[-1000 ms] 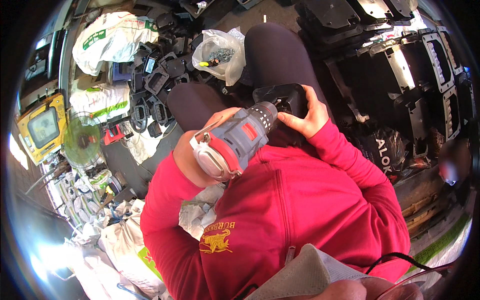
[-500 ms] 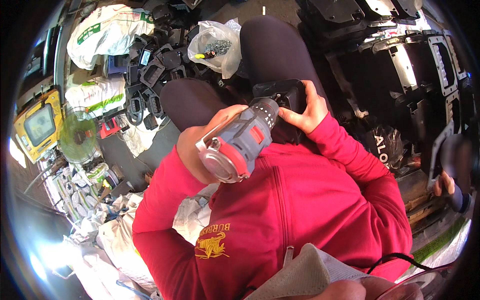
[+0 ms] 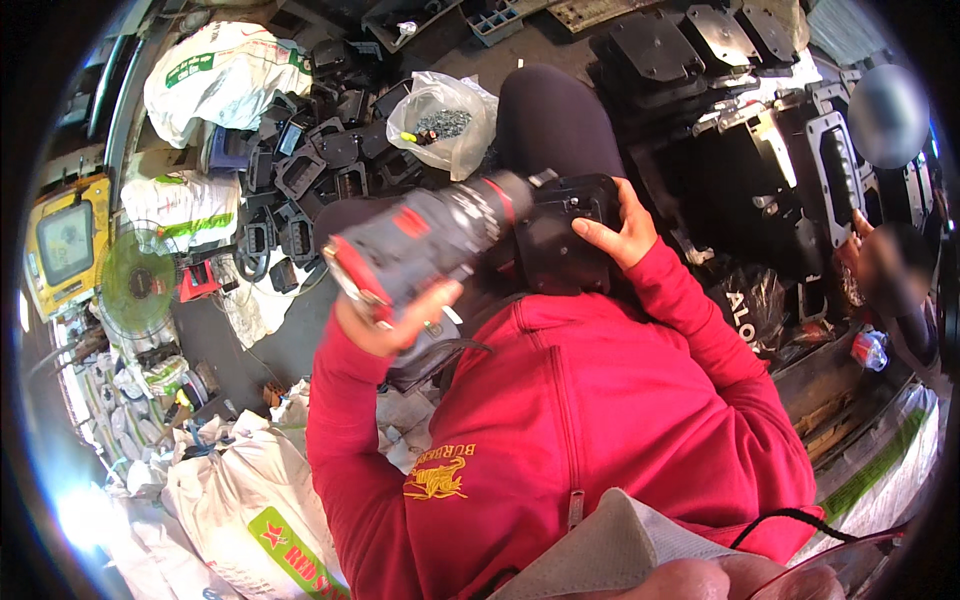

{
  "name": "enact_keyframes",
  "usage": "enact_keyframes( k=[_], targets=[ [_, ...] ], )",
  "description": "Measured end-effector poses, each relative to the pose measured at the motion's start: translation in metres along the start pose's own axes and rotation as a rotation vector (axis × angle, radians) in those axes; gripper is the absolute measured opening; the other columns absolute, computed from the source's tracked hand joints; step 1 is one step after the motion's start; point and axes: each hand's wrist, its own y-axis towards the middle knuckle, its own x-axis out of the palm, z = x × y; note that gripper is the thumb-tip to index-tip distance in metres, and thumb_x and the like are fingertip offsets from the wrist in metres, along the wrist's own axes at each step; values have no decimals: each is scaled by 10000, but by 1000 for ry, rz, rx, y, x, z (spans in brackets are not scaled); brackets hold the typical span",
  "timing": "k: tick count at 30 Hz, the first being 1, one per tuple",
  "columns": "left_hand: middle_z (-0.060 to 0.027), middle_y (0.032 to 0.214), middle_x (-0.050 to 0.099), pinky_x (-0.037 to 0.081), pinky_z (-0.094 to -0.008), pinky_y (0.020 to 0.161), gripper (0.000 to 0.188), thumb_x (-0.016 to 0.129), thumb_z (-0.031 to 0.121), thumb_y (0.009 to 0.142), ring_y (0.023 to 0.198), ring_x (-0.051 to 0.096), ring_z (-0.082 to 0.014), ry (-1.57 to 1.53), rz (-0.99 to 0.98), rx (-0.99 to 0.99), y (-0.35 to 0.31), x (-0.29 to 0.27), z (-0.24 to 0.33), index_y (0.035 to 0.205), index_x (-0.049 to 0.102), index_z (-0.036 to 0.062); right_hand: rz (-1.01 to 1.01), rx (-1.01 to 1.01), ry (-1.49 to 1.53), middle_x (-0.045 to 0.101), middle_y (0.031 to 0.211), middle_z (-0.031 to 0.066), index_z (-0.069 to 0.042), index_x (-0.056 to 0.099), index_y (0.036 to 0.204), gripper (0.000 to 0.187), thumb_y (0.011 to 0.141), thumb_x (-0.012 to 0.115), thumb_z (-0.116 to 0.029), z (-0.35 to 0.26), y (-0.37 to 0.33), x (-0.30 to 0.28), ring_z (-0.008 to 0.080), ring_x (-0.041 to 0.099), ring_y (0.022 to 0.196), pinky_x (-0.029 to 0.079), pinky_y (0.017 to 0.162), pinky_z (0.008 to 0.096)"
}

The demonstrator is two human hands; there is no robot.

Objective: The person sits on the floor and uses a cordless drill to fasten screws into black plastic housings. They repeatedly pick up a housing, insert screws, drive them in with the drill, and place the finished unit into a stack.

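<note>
A grey cordless drill (image 3: 425,240) with a red-trimmed rear end is in my left hand (image 3: 395,320), my fingers closed round its handle. Motion smears the drill; its nose points right, near the upper left edge of a black plate-like part (image 3: 562,250). That part rests by my lap. My right hand (image 3: 622,228) grips its right side, thumb on top and fingers partly hidden behind the edge. A small screw-like spot shows on its upper face.
A clear plastic bag of screws (image 3: 440,125) stands beyond my knees. Left of it lies a heap of black handle-shaped parts (image 3: 300,175), near a fan (image 3: 138,275). Black panels (image 3: 655,50) are stacked to the right. Another person's hand (image 3: 858,240) is at far right.
The drill has swung left and come off the black part, its nose lifting toward the part's upper edge. My right hand still holds the part, now showing more of its face.
</note>
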Motion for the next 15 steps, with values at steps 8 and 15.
enact_keyframes(
  k=[8, 15],
  targets=[
    [-54, 868, 630, 497, -285, 430, 295, 710, 94, 795, 724, 614, -149, -314, 269, -57, 112, -66, -99, 1066, 604, 50, 59, -84, -466, 578, 1175, 209, -26, 452, 1311, 836, 657, 828, -386, -33, 1, -1, 342, 572, 1102, 459, 919, 381],
    [-23, 928, 611, 480, -319, 572, 484, 777, 231, 739, 736, 595, -169, -195, 308, -440, 194, -52, -183, 1170, 569, 160, 125, -169, -452, 472, 1246, 180, -52, 463, 1327, 700, 787, 723, -412, -36, -2, -11, 294, 559, 1083, 483, 889, 370]
  ],
)
